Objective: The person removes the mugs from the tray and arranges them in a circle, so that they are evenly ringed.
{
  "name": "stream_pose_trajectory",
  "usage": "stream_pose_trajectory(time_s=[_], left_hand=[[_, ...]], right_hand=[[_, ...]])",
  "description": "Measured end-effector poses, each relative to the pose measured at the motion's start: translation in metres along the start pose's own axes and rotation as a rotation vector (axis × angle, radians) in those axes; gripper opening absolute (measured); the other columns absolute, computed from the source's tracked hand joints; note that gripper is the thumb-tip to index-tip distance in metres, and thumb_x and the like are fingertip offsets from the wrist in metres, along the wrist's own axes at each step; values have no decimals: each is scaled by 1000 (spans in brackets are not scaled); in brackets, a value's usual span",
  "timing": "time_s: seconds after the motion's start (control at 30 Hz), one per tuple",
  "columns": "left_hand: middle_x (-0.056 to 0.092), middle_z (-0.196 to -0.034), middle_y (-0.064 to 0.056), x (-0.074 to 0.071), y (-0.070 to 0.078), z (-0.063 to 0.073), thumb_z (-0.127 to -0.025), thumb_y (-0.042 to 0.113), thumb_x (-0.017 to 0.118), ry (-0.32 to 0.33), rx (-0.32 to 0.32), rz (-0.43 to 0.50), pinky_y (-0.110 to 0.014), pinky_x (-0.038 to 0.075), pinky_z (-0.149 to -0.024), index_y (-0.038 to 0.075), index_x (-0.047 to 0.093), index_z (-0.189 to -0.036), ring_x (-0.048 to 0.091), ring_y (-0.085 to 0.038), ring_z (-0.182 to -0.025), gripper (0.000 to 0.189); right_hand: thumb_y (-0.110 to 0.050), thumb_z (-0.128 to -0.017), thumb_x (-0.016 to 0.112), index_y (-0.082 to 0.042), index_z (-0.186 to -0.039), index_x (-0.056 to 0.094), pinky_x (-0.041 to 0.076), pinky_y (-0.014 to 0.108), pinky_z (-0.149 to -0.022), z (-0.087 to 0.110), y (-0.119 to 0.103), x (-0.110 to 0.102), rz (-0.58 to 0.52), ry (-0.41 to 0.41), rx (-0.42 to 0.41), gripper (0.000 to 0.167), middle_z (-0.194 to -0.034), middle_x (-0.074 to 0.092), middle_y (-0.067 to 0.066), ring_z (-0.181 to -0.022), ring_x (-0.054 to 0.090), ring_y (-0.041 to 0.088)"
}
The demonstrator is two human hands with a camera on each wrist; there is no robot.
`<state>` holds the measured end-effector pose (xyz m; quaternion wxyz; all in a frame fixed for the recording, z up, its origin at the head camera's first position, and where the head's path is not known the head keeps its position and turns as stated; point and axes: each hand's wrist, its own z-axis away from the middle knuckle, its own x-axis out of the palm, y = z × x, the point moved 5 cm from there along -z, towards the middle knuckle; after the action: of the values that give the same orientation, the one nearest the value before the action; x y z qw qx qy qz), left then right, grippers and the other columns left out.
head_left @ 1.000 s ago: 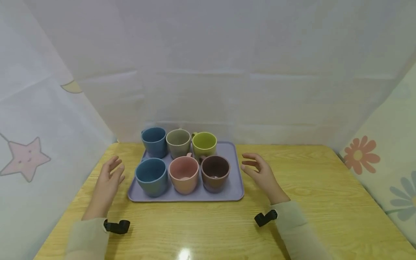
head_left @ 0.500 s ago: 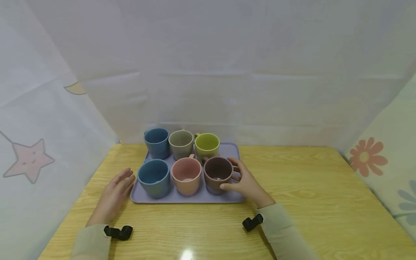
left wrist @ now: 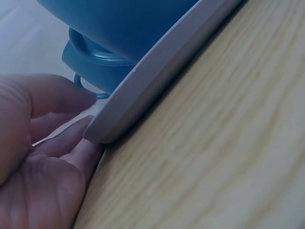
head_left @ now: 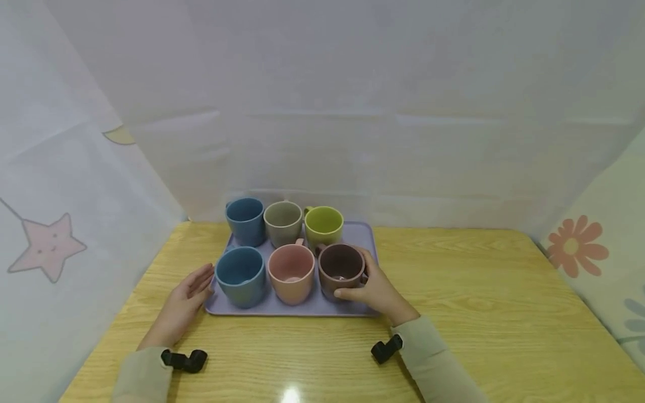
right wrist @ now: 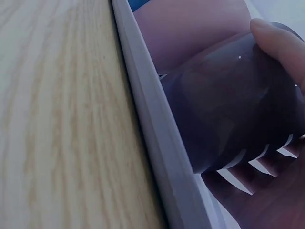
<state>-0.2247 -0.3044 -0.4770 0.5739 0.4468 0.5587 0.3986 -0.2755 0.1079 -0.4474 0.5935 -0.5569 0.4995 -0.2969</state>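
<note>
A lilac tray [head_left: 297, 309] bears several mugs in two rows. At the front right stands a dark brown mug [head_left: 336, 285]; my right hand [head_left: 375, 286] grips its body, thumb in front and fingers round the right side. The right wrist view also shows this grip on the brown mug [right wrist: 228, 100]. My left hand [head_left: 181, 305] lies at the tray's left edge, its fingers fairly straight and touching the rim. In the left wrist view the thumb [left wrist: 62, 93] is close to the rim. Beside that hand is a blue mug [head_left: 241, 285].
Left of the brown mug sits a pink mug [head_left: 291, 282]. Behind stand another blue mug [head_left: 247, 226], a grey mug [head_left: 283, 226] and a yellow-green mug [head_left: 323, 226]. The wooden table [head_left: 478, 313] extends to the right; a white cloth [head_left: 322, 112] hangs behind.
My right hand has moved left from beside the tray and taken hold of the brown mug. My left hand has moved right to the tray's edge. The mugs stay on the tray.
</note>
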Motion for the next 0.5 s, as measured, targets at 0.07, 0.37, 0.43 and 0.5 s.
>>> stream_pose_trajectory(time_s=[0.07, 0.37, 0.43, 0.5], left_hand=[[26, -162, -26, -1, 1, -1, -107, 11, 51, 7, 15, -16, -5, 39, -99, -2, 21, -160, 38, -6, -141, 62], [25, -161, -29, 0, -1, -1, -105, -1, 47, 7, 32, -10, -5, 39, -99, -5, 20, -159, 40, 5, -135, 61], [25, -161, -29, 1, -1, -1, -105, -2, 47, 6, 31, 3, -5, 39, -99, -5, 19, -159, 40, 12, -129, 61], [25, -161, -29, 1, -2, -1, -105, -2, 46, 9, 27, 8, -5, 39, -100, -5, 19, -159, 40, 12, -130, 61]], right_hand=[[-17, -71, 94, -19, -152, 38, 42, 53, -111, 0, -2, 0, 11, 7, -4, 98, -147, 50, 3, -136, 47, 25], [-22, -67, 97, -22, -149, 43, 48, 49, -106, 0, -4, -4, 71, 26, 1, 99, -142, 55, -2, -132, 52, 22], [-24, -65, 98, -23, -148, 44, 48, 49, -106, 0, -4, -5, 95, 31, 0, 99, -140, 56, -3, -131, 52, 21], [-27, -63, 99, -23, -145, 46, 47, 50, -107, 1, -6, -6, 113, 37, -3, 98, -137, 58, -4, -129, 54, 20]])
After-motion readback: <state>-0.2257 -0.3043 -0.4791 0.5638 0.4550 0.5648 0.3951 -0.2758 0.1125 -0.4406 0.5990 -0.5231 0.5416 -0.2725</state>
